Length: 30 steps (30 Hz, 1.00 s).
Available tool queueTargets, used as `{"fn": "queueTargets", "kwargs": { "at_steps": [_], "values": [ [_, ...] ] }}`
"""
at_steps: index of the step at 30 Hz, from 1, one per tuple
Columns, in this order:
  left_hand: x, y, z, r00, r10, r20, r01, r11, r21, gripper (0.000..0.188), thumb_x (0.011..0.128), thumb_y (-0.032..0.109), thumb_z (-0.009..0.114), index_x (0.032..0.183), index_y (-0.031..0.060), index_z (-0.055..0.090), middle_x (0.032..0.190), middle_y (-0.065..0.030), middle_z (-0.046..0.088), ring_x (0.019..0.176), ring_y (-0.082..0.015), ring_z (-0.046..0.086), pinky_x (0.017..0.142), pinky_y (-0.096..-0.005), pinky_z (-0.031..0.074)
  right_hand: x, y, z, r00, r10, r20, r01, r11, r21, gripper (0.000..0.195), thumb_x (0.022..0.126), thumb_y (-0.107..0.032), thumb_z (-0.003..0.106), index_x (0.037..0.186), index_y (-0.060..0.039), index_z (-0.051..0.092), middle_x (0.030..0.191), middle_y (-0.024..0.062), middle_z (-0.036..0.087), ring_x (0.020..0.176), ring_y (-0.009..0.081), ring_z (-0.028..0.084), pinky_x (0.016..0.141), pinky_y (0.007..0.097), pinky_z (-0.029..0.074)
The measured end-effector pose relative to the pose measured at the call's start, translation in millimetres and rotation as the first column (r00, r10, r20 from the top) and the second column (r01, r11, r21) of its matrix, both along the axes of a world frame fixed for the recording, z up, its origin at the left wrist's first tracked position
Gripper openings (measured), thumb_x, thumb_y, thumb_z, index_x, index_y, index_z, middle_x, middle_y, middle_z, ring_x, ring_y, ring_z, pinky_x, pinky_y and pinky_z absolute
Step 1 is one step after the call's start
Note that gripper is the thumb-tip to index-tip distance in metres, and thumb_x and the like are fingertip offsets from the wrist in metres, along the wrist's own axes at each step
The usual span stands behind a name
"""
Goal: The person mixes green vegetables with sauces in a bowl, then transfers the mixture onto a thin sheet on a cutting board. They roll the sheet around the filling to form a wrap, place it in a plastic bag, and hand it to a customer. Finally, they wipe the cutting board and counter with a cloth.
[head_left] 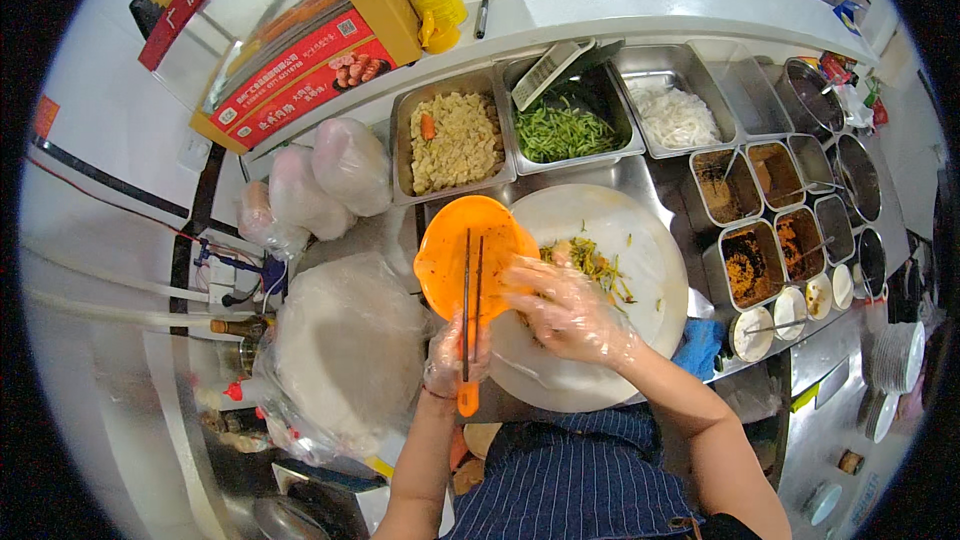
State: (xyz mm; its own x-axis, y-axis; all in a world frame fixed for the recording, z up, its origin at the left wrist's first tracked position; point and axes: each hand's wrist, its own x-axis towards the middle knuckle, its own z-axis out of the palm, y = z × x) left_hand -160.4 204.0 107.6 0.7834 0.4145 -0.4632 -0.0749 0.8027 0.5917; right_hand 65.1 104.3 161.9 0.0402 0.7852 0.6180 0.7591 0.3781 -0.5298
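Note:
My left hand (454,360), in a clear plastic glove, grips the handle of an orange plastic ladle-shaped bowl (442,255) together with a pair of dark chopsticks (466,277) lying across it. Dark specks dot the inside of the bowl. Blurred by motion, my gloved right hand (566,307) is at the bowl's right side, over a round white board (645,240); its fingers look spread, and whether they hold anything is unclear. Shredded green vegetable mix (600,266) lies on the board beyond the hand, partly hidden by it.
Behind the board stand steel pans of diced yellowish food (454,142), shredded cucumber (562,133) and white noodles (675,116). Seasoning containers (750,262) are at the right. A plastic-wrapped round stack (349,345) and wrapped bundles (349,165) sit left; a blue cloth (699,349) touches the board's right side.

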Motion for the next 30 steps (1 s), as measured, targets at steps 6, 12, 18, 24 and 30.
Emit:
{"fn": "queueTargets", "kwargs": {
  "at_steps": [6, 12, 18, 24, 30],
  "values": [
    [-11.2, 29.7, 4.1, 0.98, -0.019, 0.197, 0.083, 0.942, -0.324, 0.05, 0.098, 0.052, 0.029, 0.094, 0.008, 0.053, 0.055, 0.0026, 0.042, 0.038, -0.0081, 0.034, 0.038, -0.0239, 0.03, -25.2, -5.5, -28.0, 0.981, -0.061, -0.186, 0.029, 0.985, -0.171, 0.035, 0.075, 0.007, 0.054, 0.108, 0.0, 0.062, 0.119, 0.0199, 0.059, 0.112, 0.0356, 0.058, 0.095, 0.0455, 0.046],
    [-7.6, 41.1, 7.9, 0.958, 0.022, 0.286, 0.097, 0.914, -0.395, 0.049, 0.098, 0.051, 0.031, 0.091, 0.0078, 0.054, 0.058, 0.0017, 0.043, 0.038, -0.0066, 0.034, 0.039, -0.0232, 0.032, -35.7, 42.6, -45.3, 0.97, 0.242, -0.001, -0.239, 0.959, 0.155, 0.038, 0.074, -0.001, 0.057, 0.112, -0.0002, 0.062, 0.12, 0.0146, 0.061, 0.114, 0.0341, 0.056, 0.098, 0.0476, 0.043],
    [-10.6, 52.1, 19.3, 0.949, -0.028, 0.315, 0.161, 0.9, -0.404, 0.049, 0.099, 0.048, 0.032, 0.094, 0.0043, 0.054, 0.054, 0.001, 0.043, 0.038, -0.0068, 0.04, 0.04, -0.0215, 0.036, 16.3, 85.5, -16.9, 0.965, 0.251, -0.081, -0.234, 0.956, 0.179, 0.038, 0.081, -0.005, 0.052, 0.118, -0.0032, 0.059, 0.123, 0.0148, 0.059, 0.115, 0.0337, 0.056, 0.098, 0.0452, 0.043],
    [-20.3, 62.8, 20.7, 0.97, -0.081, 0.231, 0.179, 0.876, -0.447, 0.048, 0.098, 0.047, 0.035, 0.091, 0.003, 0.052, 0.054, -0.0011, 0.044, 0.038, -0.01, 0.043, 0.037, -0.0216, 0.037, 68.1, 149.5, -5.0, 0.934, 0.273, -0.23, -0.25, 0.96, 0.124, 0.032, 0.09, -0.014, 0.046, 0.117, 0.0008, 0.056, 0.122, 0.0195, 0.058, 0.112, 0.0343, 0.057, 0.098, 0.0409, 0.044],
    [-12.9, 91.8, 17.4, 0.965, -0.055, 0.256, 0.163, 0.891, -0.424, 0.048, 0.098, 0.048, 0.035, 0.089, 0.0036, 0.052, 0.054, -0.0019, 0.045, 0.038, -0.009, 0.041, 0.036, -0.021, 0.035, 82.0, 186.4, 33.0, 0.867, 0.291, -0.404, -0.298, 0.953, 0.047, 0.032, 0.086, -0.021, 0.054, 0.109, -0.0007, 0.062, 0.114, 0.0176, 0.063, 0.107, 0.0319, 0.06, 0.094, 0.0392, 0.046]
  ]
}}
